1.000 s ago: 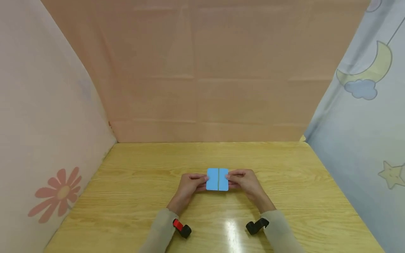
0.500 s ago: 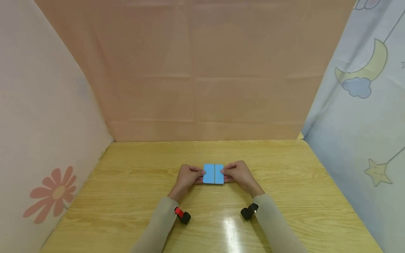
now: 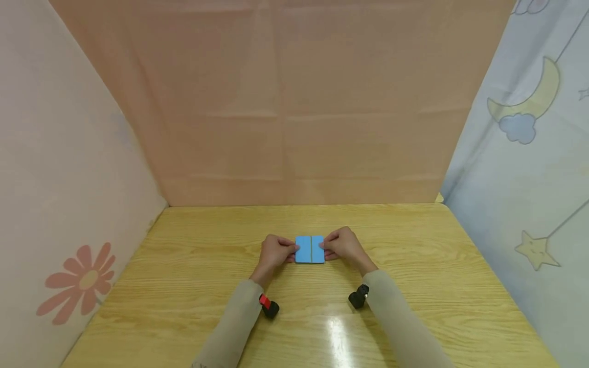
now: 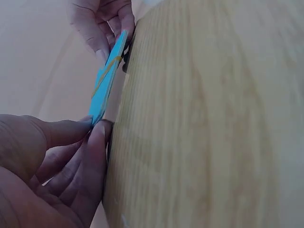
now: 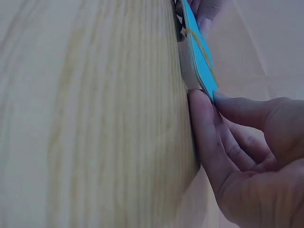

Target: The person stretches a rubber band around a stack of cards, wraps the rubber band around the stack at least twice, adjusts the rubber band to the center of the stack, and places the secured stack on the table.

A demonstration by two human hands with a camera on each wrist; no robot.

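A thin stack of light blue cards [image 3: 302, 250] with rounded corners has a yellowish rubber band [image 3: 311, 249] round its middle. My left hand [image 3: 274, 251] pinches its left edge, thumb on the blue face and fingers underneath. At the opposite edge, my right hand [image 3: 344, 245] grips it in the same way. In the left wrist view the layered edge of the card stack [image 4: 108, 85] shows, tilted close over the wood. The right wrist view has the rubber band [image 5: 203, 50] crossing the blue face, and the fingers of my right hand [image 5: 256, 152] under the near corner.
The wooden table [image 3: 193, 317] runs back to a peach cloth backdrop [image 3: 294, 128]. Cloth walls stand on both sides, the left with a flower [image 3: 89, 279], the right with a moon [image 3: 538, 94]. Small black cameras are strapped at both wrists.
Both hands have carried the banded card stack forward, away from me, and slightly left in the head view. The grip on both edges stays the same.
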